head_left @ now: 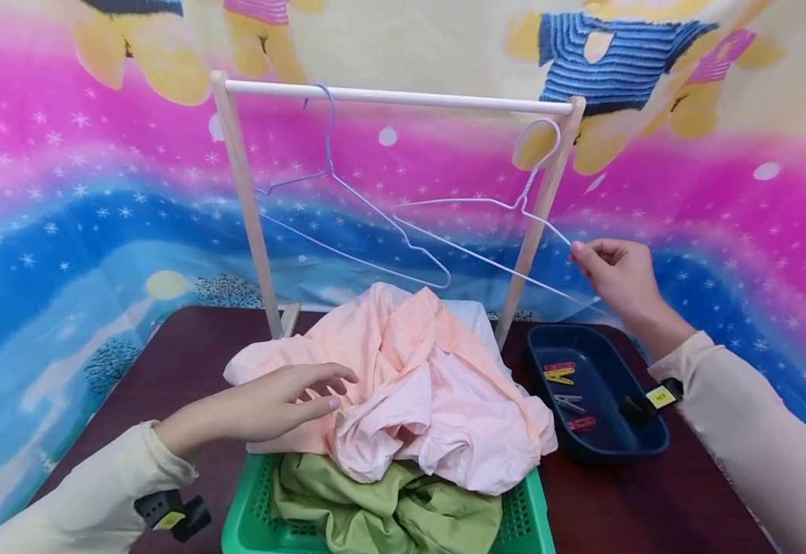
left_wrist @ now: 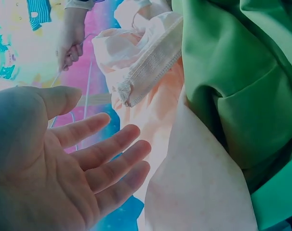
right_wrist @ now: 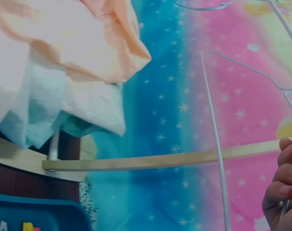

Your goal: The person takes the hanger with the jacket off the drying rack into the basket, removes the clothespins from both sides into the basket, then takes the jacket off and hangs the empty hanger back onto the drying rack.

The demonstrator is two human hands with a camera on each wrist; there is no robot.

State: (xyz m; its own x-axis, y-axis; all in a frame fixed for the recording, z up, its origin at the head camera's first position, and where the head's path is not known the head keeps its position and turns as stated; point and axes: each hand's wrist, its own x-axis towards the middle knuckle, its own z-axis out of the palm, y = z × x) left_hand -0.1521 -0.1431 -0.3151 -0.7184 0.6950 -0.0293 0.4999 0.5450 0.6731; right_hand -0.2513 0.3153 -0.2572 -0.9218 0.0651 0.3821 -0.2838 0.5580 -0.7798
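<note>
In the head view my right hand (head_left: 620,277) pinches one end of a white wire hanger (head_left: 468,201), whose hook is off the rail, in front of the rack's right post. The right wrist view shows the fingers of that hand (right_wrist: 285,185) curled on the wire. My left hand (head_left: 281,404), fingers spread and loosely bent, hovers at the left side of a heap of pale pink cloth (head_left: 437,385). Its palm (left_wrist: 49,178) holds nothing in the left wrist view. The pink cloth lies over olive-green cloth (head_left: 382,508) in a green basket (head_left: 243,508).
A lavender wire hanger (head_left: 375,208) hangs from the white rail (head_left: 409,97) of a wooden rack. A dark blue tray (head_left: 624,385) with several clothespins (head_left: 569,402) stands right of the basket on the dark table (head_left: 160,377). A patterned cloth backdrop (head_left: 63,231) rises behind.
</note>
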